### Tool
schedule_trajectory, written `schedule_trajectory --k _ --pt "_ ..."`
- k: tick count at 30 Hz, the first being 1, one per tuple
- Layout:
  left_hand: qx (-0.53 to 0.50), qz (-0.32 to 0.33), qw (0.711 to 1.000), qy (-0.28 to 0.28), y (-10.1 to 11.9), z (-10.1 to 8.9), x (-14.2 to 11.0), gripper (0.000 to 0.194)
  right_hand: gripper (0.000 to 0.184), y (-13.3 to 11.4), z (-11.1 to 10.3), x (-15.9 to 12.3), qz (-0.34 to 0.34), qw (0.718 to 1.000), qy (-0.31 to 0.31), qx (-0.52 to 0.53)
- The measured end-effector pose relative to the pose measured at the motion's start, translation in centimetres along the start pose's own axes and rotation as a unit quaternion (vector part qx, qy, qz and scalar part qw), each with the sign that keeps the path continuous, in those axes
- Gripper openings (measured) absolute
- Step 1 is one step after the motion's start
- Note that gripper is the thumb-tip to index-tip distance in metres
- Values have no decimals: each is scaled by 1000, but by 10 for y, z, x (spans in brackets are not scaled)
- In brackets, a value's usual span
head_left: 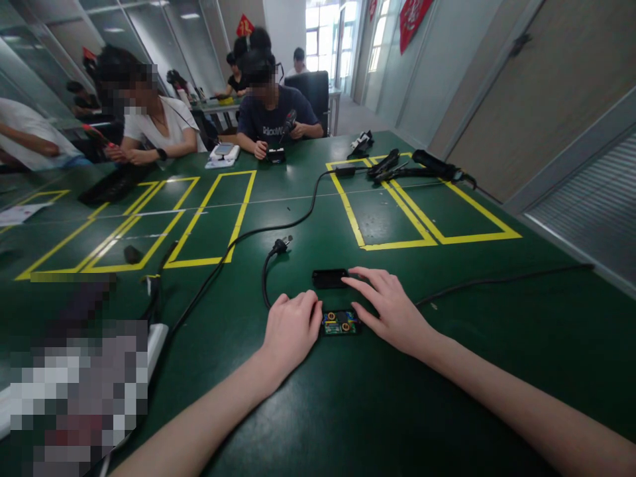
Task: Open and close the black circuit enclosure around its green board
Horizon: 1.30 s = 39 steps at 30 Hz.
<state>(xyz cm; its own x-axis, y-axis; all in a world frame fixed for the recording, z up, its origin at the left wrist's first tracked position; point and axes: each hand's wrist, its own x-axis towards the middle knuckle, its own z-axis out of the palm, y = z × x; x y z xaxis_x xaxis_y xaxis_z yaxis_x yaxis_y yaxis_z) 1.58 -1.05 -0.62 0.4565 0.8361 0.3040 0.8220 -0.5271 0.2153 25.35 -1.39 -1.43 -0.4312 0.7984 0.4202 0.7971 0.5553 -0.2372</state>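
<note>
An opened power adapter (340, 322) lies on the green table in front of me, its circuit board with two ring-shaped coils showing. My left hand (293, 324) is closed at the adapter's left end, thumb against its edge; the grip itself is partly hidden. Just beyond the board lies the black casing cover (328, 279), hollow side up. Above the adapter's right side, my right hand (390, 305) has its fingers apart, fingertips at the cover's right end and thumb near the board. A black cord with a plug (281, 245) curves out from behind my left hand.
Yellow tape rectangles (397, 244) mark the table (472, 298). Black cables (397, 165) lie at the far right, and a long cord (256, 232) crosses the middle. A blurred-out item (89, 391) is at near left. Across the table, a person (278, 112) holds a power drill.
</note>
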Motion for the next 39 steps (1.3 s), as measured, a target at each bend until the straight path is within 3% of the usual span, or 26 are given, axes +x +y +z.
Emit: schedule_trajectory --k 2,4,7,11,13,21,39 --pt "14 0 1000 15 0 0 0 15 51 0 4 -1 -3 1000 -4 -24" --pt "24 0 999 31 -2 1 0 26 53 2 7 -1 -17 999 -19 -38" --pt "10 15 1000 22 -8 2 1 55 48 5 9 -2 -36 998 -32 -31" --pt "-33 81 995 -47 -15 2 0 111 35 7 5 -1 -36 998 -30 31" --pt "-51 98 992 -67 -16 0 0 124 30 8 2 -1 -28 997 -28 72" --pt "-156 110 980 -64 -21 -6 3 120 13 4 -10 0 18 973 -18 230" --pt "-227 121 965 -47 -25 -5 -1 115 12 7 -12 3 21 958 19 286"
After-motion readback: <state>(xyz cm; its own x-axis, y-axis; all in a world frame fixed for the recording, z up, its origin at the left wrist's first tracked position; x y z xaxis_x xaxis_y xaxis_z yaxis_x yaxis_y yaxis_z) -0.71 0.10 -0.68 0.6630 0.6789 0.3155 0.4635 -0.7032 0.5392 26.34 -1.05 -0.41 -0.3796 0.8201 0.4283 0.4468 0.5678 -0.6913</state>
